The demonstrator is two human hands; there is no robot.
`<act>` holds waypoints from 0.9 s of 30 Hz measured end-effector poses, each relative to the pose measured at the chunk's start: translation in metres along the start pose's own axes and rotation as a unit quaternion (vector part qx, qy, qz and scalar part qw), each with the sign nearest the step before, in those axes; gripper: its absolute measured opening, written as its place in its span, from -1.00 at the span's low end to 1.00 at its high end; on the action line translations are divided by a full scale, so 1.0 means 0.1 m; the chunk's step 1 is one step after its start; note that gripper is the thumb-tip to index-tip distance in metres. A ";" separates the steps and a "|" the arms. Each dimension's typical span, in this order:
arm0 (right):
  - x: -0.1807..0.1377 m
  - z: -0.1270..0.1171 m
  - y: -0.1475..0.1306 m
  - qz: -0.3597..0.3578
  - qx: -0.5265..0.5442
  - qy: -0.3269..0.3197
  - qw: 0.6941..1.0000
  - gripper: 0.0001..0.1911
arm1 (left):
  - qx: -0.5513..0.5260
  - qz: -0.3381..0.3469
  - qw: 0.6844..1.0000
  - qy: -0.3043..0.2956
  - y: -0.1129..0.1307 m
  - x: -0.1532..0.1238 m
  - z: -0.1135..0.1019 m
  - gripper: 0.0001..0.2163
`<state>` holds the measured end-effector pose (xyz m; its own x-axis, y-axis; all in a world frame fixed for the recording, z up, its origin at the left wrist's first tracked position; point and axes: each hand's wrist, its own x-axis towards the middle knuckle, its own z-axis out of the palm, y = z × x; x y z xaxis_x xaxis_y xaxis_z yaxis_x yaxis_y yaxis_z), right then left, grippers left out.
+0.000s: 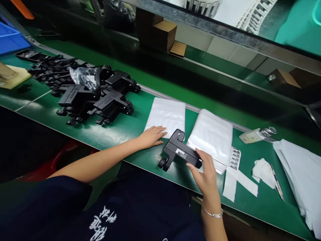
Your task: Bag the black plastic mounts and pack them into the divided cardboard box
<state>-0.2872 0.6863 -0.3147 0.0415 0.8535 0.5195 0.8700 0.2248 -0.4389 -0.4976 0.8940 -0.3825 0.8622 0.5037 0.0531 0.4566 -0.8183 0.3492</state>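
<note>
Along the far edge of the desk (140, 125), toward its left end, lies a heap of black parts (107, 102), which look rigid and could snag on one another. The left hand (152, 136) lies palm down farther right, its fingers extended, slightly spread and gripping nothing, the tips on the near border of a flat white bag (169, 113). That bag looks thin, limp and slippery, best taken by a corner. Just right of it, toward the desk's near edge, is a T-shaped black part (177, 144), probably stiff plastic and fairly light. The right hand (204, 169) pinches its right end between thumb and fingers; the broad body seems the safest hold, the small knob at the left the likeliest to catch. Beyond, toward the far edge, a stack of bags (212, 132) looks soft and prone to slide.
</note>
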 end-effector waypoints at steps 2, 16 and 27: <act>-0.03 -0.11 0.02 -0.007 -0.034 0.061 0.997 -0.38 | 0.021 0.008 1.000 0.009 0.01 -0.03 0.10 -0.69; -0.11 -0.24 0.02 0.023 -0.006 0.171 0.985 -0.32 | -0.032 -0.095 0.994 -0.041 -0.03 0.18 -0.19 -0.84; -0.11 -0.25 -0.04 0.242 0.097 0.133 0.956 -0.54 | -0.018 -0.166 0.986 0.006 -0.01 0.22 -0.72 -0.74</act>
<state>-0.2793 0.6644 -0.3005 0.5619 0.7355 0.3785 0.6111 -0.0607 -0.7893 -0.4949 0.9262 -0.3147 0.6641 0.7453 -0.0597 0.7047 -0.5973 0.3828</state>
